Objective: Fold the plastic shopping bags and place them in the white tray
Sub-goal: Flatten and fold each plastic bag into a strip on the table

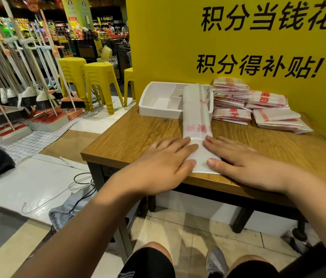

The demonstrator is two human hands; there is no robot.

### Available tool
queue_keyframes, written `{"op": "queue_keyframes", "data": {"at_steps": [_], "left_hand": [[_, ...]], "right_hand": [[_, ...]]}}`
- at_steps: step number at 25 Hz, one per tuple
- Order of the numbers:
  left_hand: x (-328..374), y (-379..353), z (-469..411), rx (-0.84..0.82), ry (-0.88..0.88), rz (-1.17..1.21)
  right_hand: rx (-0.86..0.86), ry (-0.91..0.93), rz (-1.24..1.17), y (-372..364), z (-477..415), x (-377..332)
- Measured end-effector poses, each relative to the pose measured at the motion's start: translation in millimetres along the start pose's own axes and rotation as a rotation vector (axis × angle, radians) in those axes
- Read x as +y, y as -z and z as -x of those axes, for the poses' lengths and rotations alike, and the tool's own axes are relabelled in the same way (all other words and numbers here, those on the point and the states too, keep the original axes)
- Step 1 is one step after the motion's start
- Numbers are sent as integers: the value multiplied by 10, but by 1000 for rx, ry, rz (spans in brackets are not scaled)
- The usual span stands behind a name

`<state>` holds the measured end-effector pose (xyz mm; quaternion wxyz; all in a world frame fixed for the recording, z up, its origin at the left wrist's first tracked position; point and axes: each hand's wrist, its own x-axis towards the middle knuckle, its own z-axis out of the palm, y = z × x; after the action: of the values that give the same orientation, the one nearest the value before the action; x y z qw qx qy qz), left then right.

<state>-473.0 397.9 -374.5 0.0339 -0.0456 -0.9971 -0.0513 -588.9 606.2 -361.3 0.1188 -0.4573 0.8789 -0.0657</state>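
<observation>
Head | left hand [164,165], right hand [238,163] flat, pressing bag [197,113] | near table [130,137] edge

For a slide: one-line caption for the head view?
Left hand and right hand press a long folded bag flat on the table, its far end over the white tray.

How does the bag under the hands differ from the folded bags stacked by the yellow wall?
The bag under the hands is a long narrow strip; the stacked bags are short compact packets. It lies alone, its far end over the white tray, while they sit piled on the wooden table. The left hand and right hand press it flat; nobody touches the stack. Both are whitish plastic with red print.
</observation>
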Motion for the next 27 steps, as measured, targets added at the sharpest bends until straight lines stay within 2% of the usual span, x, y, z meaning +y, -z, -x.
{"op": "queue_keyframes", "data": {"at_steps": [2, 9, 16, 21, 22, 24, 26, 27], "left_hand": [[3, 7, 84, -70, -20, -35], [-152, 60, 43, -130, -94, -65], [-186, -4, 35, -57, -104, -145], [-194, -31, 106, -9, -141, -84], [-197, -60, 147, 33, -152, -49], [-173, -156, 249, 183, -158, 105], [-102, -277, 344, 351, -136, 279], [-57, -329, 369, 429, -128, 328]], "right_hand": [[-5, 36, 27, -39, 87, -26], [-32, 77, 46, 4, 100, 76], [2, 104, -49, -1, 70, 116], [55, 127, 71, -81, 186, 71], [103, 144, 99, -126, 242, 58], [324, 202, 78, -241, 355, 30], [525, 241, -30, -343, 448, 0], [573, 252, -87, -384, 480, -22]]}}
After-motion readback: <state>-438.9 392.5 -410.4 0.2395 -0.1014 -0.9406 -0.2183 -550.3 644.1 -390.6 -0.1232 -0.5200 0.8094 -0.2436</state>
